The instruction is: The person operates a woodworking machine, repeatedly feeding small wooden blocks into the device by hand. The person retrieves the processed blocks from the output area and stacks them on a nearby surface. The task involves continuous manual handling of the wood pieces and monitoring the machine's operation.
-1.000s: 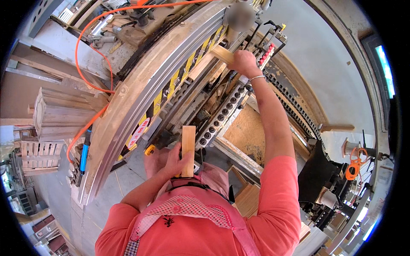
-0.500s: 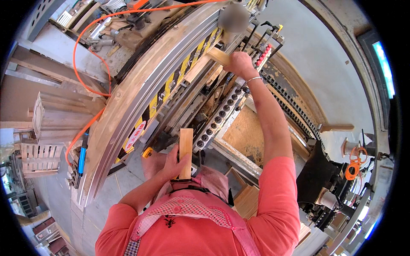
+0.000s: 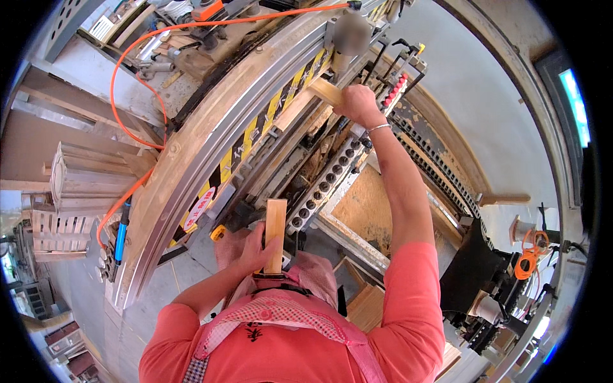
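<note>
Close to my body, my left hand [image 3: 257,249] is closed on a flat wooden board [image 3: 276,223] that stands out past my fingers. My right arm reaches far ahead over a long machine. Out there my right hand [image 3: 361,103] grips the end of a second wooden board [image 3: 326,92]. This board's far end meets another pale wooden strip [image 3: 296,108] lying along the machine beside a black-and-yellow striped edge [image 3: 268,112]. Whether the two pieces touch or only overlap I cannot tell. The undersides of both held boards are hidden.
A rail with a row of round black knobs [image 3: 324,186] runs right of the machine's slot. Red knobs [image 3: 395,90] sit farther up. An orange hose [image 3: 112,83] curves over the left side, near a blue tool handle [image 3: 121,241]. Lower right hangs a coiled orange cord [image 3: 527,263].
My left hand and its board have dipped slightly toward me. My right hand has shifted a little, still gripping its board. The whole view has tilted slightly.
</note>
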`<state>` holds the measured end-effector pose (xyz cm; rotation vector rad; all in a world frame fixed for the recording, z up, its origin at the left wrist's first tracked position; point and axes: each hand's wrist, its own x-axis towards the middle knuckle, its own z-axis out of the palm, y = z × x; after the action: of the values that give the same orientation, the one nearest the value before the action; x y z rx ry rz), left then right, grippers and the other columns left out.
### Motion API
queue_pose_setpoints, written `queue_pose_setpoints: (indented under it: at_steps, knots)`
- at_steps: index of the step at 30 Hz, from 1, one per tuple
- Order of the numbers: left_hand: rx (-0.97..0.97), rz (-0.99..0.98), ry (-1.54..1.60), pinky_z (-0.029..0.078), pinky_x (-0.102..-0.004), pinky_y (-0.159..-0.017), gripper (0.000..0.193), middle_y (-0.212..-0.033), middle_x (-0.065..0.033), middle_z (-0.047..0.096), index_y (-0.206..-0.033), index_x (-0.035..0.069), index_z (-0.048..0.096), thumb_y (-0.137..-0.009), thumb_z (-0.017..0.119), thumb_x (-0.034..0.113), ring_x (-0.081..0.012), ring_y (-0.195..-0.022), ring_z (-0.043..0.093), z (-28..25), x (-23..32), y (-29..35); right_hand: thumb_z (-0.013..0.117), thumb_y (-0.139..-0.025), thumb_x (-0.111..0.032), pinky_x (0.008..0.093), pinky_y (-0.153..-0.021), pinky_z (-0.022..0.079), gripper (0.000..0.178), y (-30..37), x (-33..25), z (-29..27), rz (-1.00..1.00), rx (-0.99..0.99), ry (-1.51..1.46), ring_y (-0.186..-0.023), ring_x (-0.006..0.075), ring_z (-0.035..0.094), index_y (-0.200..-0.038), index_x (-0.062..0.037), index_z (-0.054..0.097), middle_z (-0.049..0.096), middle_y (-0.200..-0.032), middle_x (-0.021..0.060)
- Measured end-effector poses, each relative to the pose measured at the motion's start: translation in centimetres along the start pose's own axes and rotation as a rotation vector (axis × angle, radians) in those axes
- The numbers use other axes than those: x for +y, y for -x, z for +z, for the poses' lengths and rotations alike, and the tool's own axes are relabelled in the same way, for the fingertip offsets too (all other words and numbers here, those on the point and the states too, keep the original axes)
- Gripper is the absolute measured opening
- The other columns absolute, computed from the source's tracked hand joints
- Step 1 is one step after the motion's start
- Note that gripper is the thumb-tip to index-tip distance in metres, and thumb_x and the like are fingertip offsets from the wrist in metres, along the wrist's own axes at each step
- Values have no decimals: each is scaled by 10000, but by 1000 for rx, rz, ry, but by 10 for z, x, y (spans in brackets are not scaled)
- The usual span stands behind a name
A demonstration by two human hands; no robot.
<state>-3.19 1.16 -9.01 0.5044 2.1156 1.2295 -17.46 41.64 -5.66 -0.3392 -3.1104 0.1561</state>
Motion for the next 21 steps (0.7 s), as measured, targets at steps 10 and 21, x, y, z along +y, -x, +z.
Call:
queue_pose_setpoints:
  at_steps: [10, 21]
  knots:
    - [43, 45, 52, 475, -370, -717, 355, -889, -182, 591, -1042, -6, 482, -814, 627, 224, -295, -823, 610, 6, -14, 1, 719, -606, -380, 382, -701, 534, 369, 1, -2, -5, 26, 18, 43, -766, 303, 651, -750, -43, 685, 655, -767, 152]
    - [55, 105, -4, 469, -382, -688, 393, -889, -191, 587, -1001, 2, 513, -809, 625, 326, -325, -803, 597, 4, -12, 2, 722, -610, -429, 403, -661, 530, 406, -2, -4, 0, -49, 57, 108, -708, 328, 651, -737, -46, 678, 651, -731, 176]
